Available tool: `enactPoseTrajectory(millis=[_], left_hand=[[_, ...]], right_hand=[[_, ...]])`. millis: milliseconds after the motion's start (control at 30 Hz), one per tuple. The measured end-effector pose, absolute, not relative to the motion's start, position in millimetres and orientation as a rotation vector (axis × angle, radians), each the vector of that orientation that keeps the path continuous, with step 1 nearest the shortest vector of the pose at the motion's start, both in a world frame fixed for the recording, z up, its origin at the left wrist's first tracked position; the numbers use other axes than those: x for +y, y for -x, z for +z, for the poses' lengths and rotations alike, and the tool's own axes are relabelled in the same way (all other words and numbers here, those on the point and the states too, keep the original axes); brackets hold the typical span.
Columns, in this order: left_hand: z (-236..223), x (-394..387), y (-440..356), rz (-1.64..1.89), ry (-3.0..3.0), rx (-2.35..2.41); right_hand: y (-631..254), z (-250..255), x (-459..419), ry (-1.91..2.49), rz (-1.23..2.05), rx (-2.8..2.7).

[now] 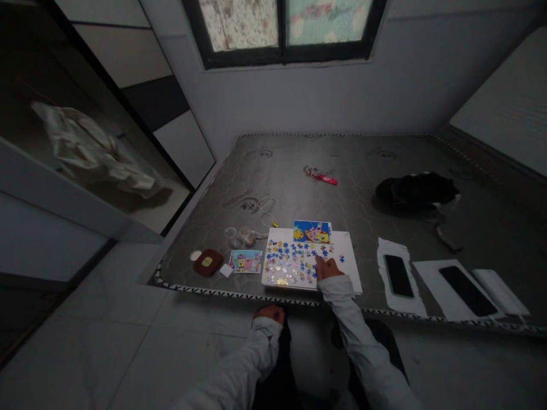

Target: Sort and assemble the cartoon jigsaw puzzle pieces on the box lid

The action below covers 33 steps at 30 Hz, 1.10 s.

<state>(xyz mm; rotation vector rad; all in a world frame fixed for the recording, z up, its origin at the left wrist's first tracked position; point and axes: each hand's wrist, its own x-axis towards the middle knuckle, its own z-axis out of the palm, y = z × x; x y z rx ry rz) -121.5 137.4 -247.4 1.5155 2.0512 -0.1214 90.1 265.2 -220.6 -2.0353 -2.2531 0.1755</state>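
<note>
Right hand [327, 268] at lobed puzzle pieces [294, 263]; flat white board [351, 262].

Dim overall, brightest at the dark-framed, two-paned window of patterned glass [281, 28]. Softly shiny across the grey hexagon-patterned mattress [282, 156], deeply shadowed beneath its front edge. Faintly glinting among the small multicoloured jigsaw pieces [288, 263]; nearly black over the dark crumpled heap [416, 192] at right. Stretched and slanted toward the edges, soft in fine detail.
</note>
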Motion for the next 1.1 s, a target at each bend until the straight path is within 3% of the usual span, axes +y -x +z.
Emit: enactPoseTrajectory(millis=[1100], left_hand=[[-241.8, 140.2, 119.0, -0.167, -1.471, 2.053]], right_hand=[[-85.1, -218.8, 254.8, 1.948, 0.232, -2.431]])
